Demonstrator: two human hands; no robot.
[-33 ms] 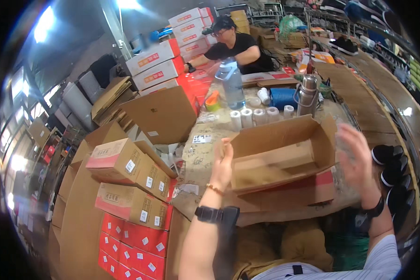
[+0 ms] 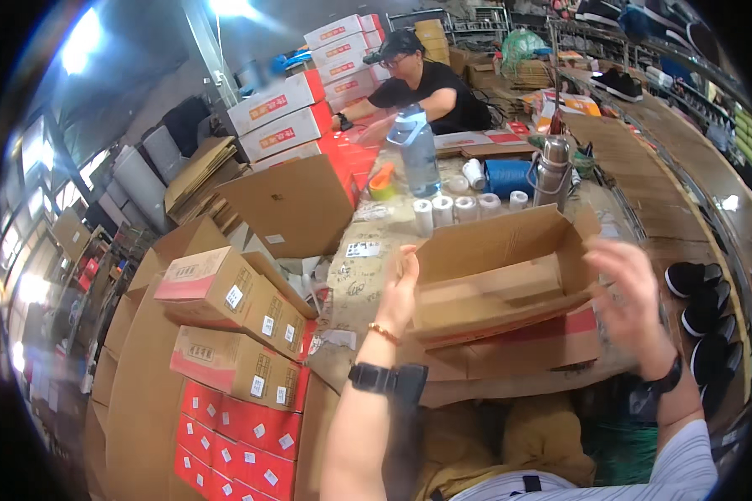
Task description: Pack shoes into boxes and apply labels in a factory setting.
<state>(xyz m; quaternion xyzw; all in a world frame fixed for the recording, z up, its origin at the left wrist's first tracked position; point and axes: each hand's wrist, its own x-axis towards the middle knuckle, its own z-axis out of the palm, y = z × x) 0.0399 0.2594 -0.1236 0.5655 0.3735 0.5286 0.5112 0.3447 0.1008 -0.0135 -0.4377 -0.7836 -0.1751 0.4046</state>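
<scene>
An open brown cardboard box (image 2: pixel 493 288) stands on the worktable in front of me, its long inside facing up and toward me. My left hand (image 2: pixel 402 292) lies with straight fingers against the box's left end. At the other end my right hand (image 2: pixel 628 292) is raised with fingers apart, slightly blurred; its fingertips are at the box's right end flap (image 2: pixel 586 224), and I cannot tell whether they touch. Beneath the box lies a flat brown and red cardboard piece (image 2: pixel 551 346).
Behind the box are several white rolls (image 2: pixel 465 209), a steel flask (image 2: pixel 552 171), a water jug (image 2: pixel 415 154) and a tape dispenser (image 2: pixel 382 182). Stacked cartons (image 2: pixel 234 292) stand at left, above red boxes (image 2: pixel 251 451). A co-worker (image 2: pixel 430 92) is across the table; shoes (image 2: pixel 702 313) at right.
My right hand has moved left and a little down, closer to the right end of the box. The left hand stays against its end.
</scene>
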